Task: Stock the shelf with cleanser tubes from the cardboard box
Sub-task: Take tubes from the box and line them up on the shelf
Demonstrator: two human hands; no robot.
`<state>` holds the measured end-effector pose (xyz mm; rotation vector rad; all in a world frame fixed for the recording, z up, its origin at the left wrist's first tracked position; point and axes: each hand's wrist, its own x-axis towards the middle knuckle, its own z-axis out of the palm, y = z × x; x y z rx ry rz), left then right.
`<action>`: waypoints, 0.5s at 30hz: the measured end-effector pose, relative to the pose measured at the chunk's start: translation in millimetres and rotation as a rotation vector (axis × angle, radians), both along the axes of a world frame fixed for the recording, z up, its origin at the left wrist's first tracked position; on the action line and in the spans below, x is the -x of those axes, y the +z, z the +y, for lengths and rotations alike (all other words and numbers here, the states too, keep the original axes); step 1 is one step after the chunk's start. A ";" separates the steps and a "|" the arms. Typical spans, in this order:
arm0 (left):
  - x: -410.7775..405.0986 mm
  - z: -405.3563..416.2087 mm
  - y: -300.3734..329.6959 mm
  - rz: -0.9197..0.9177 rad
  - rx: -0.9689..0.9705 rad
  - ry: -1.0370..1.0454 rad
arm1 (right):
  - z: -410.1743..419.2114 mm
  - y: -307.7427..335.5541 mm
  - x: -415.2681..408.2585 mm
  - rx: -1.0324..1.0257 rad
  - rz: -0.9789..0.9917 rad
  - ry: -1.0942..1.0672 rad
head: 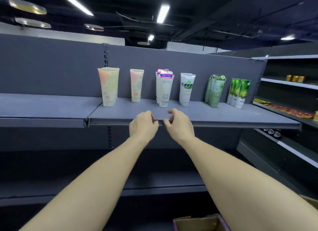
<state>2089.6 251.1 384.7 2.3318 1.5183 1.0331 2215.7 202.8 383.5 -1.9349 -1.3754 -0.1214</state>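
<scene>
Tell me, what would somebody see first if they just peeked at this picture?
Two bare arms reach up the middle, with the left hand and right hand side by side at the front edge of the grey shelf, fingers curled and holding nothing. Behind them stands a row of tubes on their caps: peach ones at the left, white ones in the middle, green ones at the right. A cardboard box peeks in at the bottom.

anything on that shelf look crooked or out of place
Nothing has fallen or spilled. The green tubes lean left at the top, and the second peach tube stands alone, apart from the peach group. Both hands are empty.
</scene>
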 end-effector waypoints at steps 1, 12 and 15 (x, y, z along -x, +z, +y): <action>-7.6 -15.0 -6.2 0.005 0.012 -0.009 | -17.8 -5.7 -8.5 0.017 -0.005 0.001; -58.6 -124.5 -80.3 0.047 0.166 -0.082 | -132.2 -75.8 -65.5 0.161 0.138 -0.012; -75.0 -133.2 -103.3 0.074 0.209 -0.099 | -143.6 -102.1 -79.9 0.207 0.187 -0.031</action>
